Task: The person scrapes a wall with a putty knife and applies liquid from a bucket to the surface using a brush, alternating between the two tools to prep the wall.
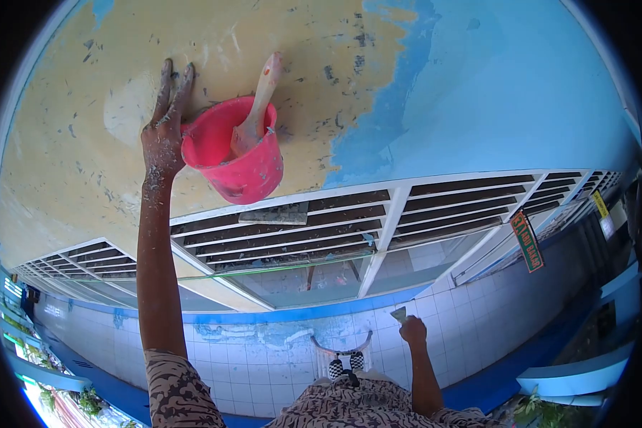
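Note:
My left hand (165, 139), speckled with paint flakes, is raised against the wall with two fingers stretched upward. A pink plastic bucket (246, 178) is held at its rim by this hand; the grip itself is partly hidden. Inside the bucket leans a paint brush (264, 93) with a pale wooden handle, its bristle end down. Low on the right, away from the wall, my right hand (413, 331) is closed around the handle of a scraper (399, 314), whose blade points up and left.
The wall shows a bare tan area (314, 43) beside blue paint (506, 93). Below run louvred vents (456, 203), with a flat grey block (274, 214) on them. A hanging sign (526, 241) is at right. My checkered shoes (346, 364) stand on a chair (367, 342) above white tiles.

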Demonstrator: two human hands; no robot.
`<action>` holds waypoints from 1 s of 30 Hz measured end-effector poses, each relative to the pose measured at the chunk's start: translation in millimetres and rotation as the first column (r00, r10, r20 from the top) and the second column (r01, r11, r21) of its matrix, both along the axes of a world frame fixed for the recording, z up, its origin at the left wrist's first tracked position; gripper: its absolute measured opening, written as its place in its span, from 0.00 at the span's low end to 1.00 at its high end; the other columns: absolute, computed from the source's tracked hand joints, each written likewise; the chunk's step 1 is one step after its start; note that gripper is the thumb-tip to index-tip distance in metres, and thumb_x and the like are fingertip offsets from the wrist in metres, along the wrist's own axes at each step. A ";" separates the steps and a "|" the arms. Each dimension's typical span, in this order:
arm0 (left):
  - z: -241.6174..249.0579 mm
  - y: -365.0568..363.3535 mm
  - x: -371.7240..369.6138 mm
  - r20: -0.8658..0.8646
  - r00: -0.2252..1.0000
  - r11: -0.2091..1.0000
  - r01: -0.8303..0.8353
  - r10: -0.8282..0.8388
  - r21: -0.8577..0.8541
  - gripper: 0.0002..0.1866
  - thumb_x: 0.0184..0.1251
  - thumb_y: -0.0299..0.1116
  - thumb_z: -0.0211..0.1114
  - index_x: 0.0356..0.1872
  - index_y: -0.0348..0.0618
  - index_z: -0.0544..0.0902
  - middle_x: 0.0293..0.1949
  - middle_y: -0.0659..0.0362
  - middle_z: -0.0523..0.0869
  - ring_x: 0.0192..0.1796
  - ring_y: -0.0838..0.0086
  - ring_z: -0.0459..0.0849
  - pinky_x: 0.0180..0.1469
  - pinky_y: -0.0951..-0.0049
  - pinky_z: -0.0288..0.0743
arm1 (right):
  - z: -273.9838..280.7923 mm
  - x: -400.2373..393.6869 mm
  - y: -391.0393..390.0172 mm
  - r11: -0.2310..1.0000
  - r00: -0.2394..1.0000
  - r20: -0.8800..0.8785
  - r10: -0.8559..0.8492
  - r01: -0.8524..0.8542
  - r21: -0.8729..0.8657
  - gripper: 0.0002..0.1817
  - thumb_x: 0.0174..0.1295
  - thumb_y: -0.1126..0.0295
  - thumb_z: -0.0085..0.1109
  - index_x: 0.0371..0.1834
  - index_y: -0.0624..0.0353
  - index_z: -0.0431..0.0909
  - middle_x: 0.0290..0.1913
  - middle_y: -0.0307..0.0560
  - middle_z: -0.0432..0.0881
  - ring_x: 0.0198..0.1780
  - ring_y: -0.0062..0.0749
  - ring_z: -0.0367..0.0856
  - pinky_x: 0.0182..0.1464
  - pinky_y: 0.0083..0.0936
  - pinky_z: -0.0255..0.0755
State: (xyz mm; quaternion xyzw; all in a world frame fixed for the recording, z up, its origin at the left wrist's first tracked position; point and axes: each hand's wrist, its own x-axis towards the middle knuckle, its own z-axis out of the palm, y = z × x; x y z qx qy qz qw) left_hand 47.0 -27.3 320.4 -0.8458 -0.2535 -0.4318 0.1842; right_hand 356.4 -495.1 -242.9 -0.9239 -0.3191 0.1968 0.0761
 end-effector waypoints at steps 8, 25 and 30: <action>2.0 -3.8 0.7 0.035 0.999 0.993 0.010 -0.014 0.117 0.41 0.67 0.41 0.68 0.82 0.61 0.64 0.84 0.51 0.59 0.68 0.46 0.80 0.53 0.53 0.86 | 42.3 37.5 21.2 0.739 0.982 -0.166 0.087 0.048 0.672 0.22 0.68 0.65 0.68 0.62 0.65 0.84 0.29 0.54 0.87 0.29 0.41 0.88 0.34 0.36 0.80; 3.3 -5.1 0.1 0.028 0.999 0.998 -0.032 0.031 0.055 0.41 0.67 0.41 0.72 0.81 0.60 0.67 0.84 0.51 0.57 0.70 0.48 0.80 0.56 0.56 0.87 | 468.6 -16.2 225.7 -0.035 0.859 0.488 -0.158 -0.498 0.866 0.22 0.72 0.78 0.63 0.69 0.61 0.80 0.29 0.50 0.83 0.28 0.30 0.81 0.31 0.29 0.75; 0.6 3.9 -0.1 0.016 0.998 0.992 -0.070 0.068 0.106 0.43 0.65 0.39 0.72 0.82 0.62 0.65 0.85 0.52 0.56 0.64 0.55 0.86 0.50 0.59 0.89 | 463.8 -18.0 235.1 0.028 0.857 0.480 -0.186 -0.484 0.875 0.22 0.72 0.78 0.64 0.69 0.59 0.81 0.24 0.44 0.78 0.24 0.26 0.74 0.27 0.25 0.69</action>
